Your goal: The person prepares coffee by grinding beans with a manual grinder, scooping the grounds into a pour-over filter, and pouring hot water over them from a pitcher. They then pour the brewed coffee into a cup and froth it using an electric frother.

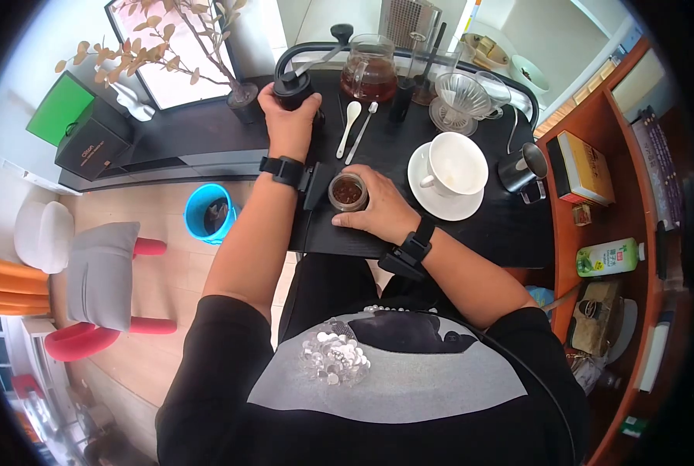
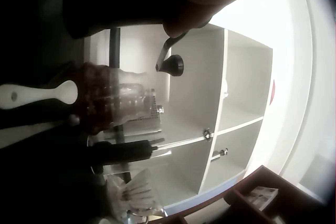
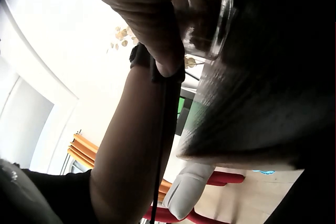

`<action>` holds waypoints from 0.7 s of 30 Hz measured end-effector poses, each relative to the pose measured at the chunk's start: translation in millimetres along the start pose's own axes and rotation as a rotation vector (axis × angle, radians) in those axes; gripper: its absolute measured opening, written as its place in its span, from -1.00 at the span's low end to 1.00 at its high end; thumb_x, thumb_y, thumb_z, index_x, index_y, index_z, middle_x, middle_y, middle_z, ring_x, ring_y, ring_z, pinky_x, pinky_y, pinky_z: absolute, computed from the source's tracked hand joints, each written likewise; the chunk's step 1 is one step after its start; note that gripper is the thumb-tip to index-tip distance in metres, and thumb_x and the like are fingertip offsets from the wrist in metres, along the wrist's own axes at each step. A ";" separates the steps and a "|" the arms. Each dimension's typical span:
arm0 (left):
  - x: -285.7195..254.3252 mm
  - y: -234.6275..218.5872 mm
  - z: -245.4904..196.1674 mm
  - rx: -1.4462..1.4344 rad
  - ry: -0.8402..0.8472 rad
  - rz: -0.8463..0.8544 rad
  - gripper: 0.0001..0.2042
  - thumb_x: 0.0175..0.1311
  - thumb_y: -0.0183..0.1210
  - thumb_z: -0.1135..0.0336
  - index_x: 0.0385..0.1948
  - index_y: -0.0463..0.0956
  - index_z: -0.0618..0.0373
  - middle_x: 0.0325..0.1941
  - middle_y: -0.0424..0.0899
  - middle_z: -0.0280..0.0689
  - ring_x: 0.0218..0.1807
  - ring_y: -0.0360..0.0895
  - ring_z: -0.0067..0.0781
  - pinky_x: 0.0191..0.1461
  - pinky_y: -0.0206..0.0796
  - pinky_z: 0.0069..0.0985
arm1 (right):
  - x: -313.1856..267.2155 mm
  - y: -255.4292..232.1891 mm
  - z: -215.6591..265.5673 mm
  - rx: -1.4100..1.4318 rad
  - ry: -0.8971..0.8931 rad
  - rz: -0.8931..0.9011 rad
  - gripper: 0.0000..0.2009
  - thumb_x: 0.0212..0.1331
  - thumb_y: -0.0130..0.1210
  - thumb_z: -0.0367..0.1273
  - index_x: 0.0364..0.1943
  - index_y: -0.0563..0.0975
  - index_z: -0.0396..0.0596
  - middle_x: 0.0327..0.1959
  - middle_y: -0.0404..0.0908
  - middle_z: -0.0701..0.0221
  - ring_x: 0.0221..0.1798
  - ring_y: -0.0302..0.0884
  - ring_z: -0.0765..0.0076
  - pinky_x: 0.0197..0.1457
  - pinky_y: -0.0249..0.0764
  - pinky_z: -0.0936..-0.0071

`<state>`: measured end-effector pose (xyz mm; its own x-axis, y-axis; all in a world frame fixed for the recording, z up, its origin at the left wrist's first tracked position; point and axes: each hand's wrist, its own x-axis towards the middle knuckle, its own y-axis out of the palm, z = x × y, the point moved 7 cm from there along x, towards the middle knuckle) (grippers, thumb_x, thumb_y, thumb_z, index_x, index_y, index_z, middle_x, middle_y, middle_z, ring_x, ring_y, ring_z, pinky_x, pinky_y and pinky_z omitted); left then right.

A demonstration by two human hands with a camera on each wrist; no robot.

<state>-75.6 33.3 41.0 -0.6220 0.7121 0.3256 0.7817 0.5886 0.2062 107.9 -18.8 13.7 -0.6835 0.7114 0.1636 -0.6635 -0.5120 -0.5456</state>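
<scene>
My left hand (image 1: 288, 128) grips a black hand coffee grinder (image 1: 293, 87) near the table's back left, its crank slanting up to a round knob (image 2: 172, 65). My right hand (image 1: 391, 208) has thumb and fingers round a small glass jar (image 3: 206, 22) close to the front edge. Brown coffee grounds (image 1: 348, 191) show in the jar's open top. Between the two hands and a little to the right, a white spoon (image 1: 348, 128) and a thin metal spoon (image 1: 362, 133) lie side by side on the black table (image 1: 502, 233).
Behind the spoons stands a glass pot (image 1: 369, 68) of reddish-brown liquid. To the right are a glass dripper (image 1: 459, 101), a white cup (image 1: 457, 165) on a saucer (image 1: 440, 208) and a metal pitcher (image 1: 522, 167). A wooden shelf (image 1: 568, 256) borders the right side; a blue bin (image 1: 194, 213) sits on the floor.
</scene>
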 end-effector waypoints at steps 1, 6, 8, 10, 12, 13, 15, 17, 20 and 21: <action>2.2 0.5 10.8 0.048 0.000 -0.026 -0.39 -0.15 0.32 0.45 -0.06 0.12 0.24 -0.13 0.41 -0.18 -0.13 0.40 -0.45 -0.05 0.28 -0.55 | -0.4 0.1 -1.0 0.005 0.002 -0.004 -0.32 -0.33 0.35 -0.20 -0.03 0.32 -0.12 -0.06 0.44 0.18 0.04 0.36 0.05 0.15 0.20 0.26; 2.9 0.9 20.5 0.147 0.065 -0.103 -0.40 -0.17 0.33 0.42 -0.08 0.13 0.26 -0.14 0.36 -0.15 -0.12 0.38 -0.37 0.01 0.23 -0.51 | -2.1 -1.5 -0.5 0.020 0.002 0.013 -0.30 -0.33 0.35 -0.19 0.00 0.31 -0.14 -0.04 0.42 0.15 0.04 0.36 0.03 0.16 0.22 0.27; 2.4 1.9 25.1 0.213 0.064 -0.094 -0.40 -0.18 0.33 0.40 -0.09 0.15 0.27 -0.12 0.33 -0.11 -0.07 0.35 -0.29 0.07 0.19 -0.46 | -2.5 -2.0 -2.0 0.028 0.009 0.008 -0.25 -0.32 0.36 -0.17 0.04 0.29 -0.17 0.00 0.41 0.11 0.08 0.35 0.05 0.18 0.22 0.28; 1.8 3.2 23.2 0.270 0.081 -0.097 -0.38 -0.19 0.34 0.38 -0.08 0.15 0.28 -0.09 0.31 -0.08 -0.03 0.33 -0.24 0.10 0.17 -0.43 | -3.9 -5.5 2.0 0.078 0.001 0.025 -0.25 -0.27 0.34 -0.15 0.07 0.27 -0.18 0.01 0.40 0.10 0.10 0.34 0.06 0.19 0.22 0.29; 0.7 3.2 23.2 0.330 0.093 -0.096 -0.37 -0.21 0.34 0.36 -0.07 0.15 0.28 -0.06 0.29 -0.05 0.00 0.31 -0.19 0.13 0.14 -0.41 | -7.4 -6.5 0.3 0.132 -0.002 0.041 -0.24 -0.21 0.31 -0.13 0.10 0.25 -0.19 0.03 0.38 0.09 0.11 0.33 0.07 0.20 0.21 0.31; 1.0 4.3 22.6 0.338 0.115 -0.080 -0.35 -0.21 0.34 0.34 -0.05 0.15 0.29 -0.03 0.27 -0.03 0.02 0.29 -0.17 0.14 0.13 -0.39 | -9.1 -8.6 -3.1 0.174 -0.008 0.011 -0.31 -0.09 0.23 -0.12 0.11 0.25 -0.20 0.04 0.38 0.09 0.12 0.33 0.08 0.19 0.21 0.33; -0.1 4.7 20.4 0.347 0.134 -0.062 -0.33 -0.21 0.34 0.33 -0.03 0.15 0.29 -0.01 0.25 -0.01 0.04 0.26 -0.14 0.16 0.11 -0.38 | -10.6 -10.5 -10.2 0.218 -0.011 -0.020 -0.36 0.02 0.15 -0.11 0.11 0.25 -0.21 0.04 0.37 0.09 0.12 0.32 0.10 0.19 0.21 0.35; -0.3 4.6 17.2 0.391 0.125 -0.015 -0.29 -0.21 0.34 0.32 0.03 0.12 0.29 0.01 0.24 -0.02 0.05 0.26 -0.15 0.16 0.12 -0.36 | -10.3 -12.7 -19.8 0.264 0.037 -0.049 -0.48 0.19 -0.05 -0.11 0.10 0.27 -0.23 0.05 0.36 0.08 0.12 0.32 0.11 0.19 0.21 0.36; -1.2 -4.6 17.7 0.386 0.155 -0.013 -0.28 -0.18 0.32 0.33 0.07 0.10 0.29 0.00 0.27 -0.03 0.05 0.27 -0.18 0.16 0.13 -0.36 | -10.0 -17.9 -19.2 0.243 0.036 -0.097 -0.55 0.26 -0.16 -0.14 0.04 0.33 -0.27 0.04 0.37 0.10 0.12 0.32 0.12 0.20 0.20 0.38; -3.0 -9.8 12.4 0.387 0.153 -0.013 -0.28 -0.18 0.32 0.33 0.07 0.10 0.29 0.00 0.27 -0.03 0.05 0.27 -0.18 0.16 0.13 -0.36 | -8.6 -20.1 -20.4 0.244 0.039 -0.121 -0.55 0.28 -0.18 -0.14 0.02 0.34 -0.28 0.04 0.38 0.11 0.12 0.32 0.12 0.20 0.19 0.38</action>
<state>-82.0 30.1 26.5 -0.5949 0.6556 0.4650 0.6810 0.7185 -0.1417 133.3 -4.7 6.5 -0.5861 0.7897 0.1815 -0.7962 -0.5198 -0.3095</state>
